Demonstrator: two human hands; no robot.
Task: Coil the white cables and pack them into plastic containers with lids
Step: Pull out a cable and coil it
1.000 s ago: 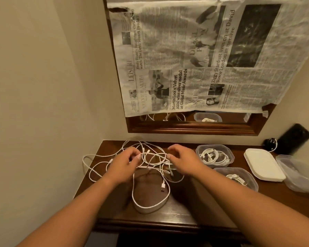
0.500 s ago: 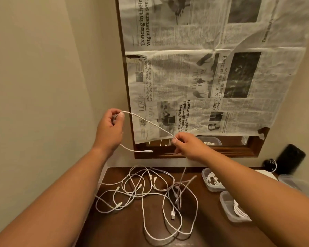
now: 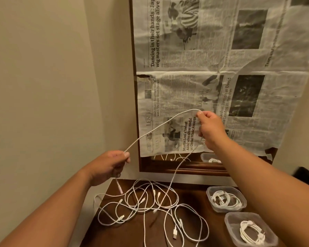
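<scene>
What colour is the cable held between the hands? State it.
White; the head view shows the cable best.

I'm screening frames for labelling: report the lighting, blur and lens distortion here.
Head view: warm, dim yellowish light, no hard glare; the wide-angle lens stretches both forearms toward the lower corners; the held cable between left hand and right hand is sharp, its dangling end below the left hand soft; newspaper headlines read, fine print doesn't.

Both arms extend forward, left hand (image 3: 111,164) low, right hand (image 3: 210,129) raised higher, each pinching the white cable (image 3: 152,130).
</scene>
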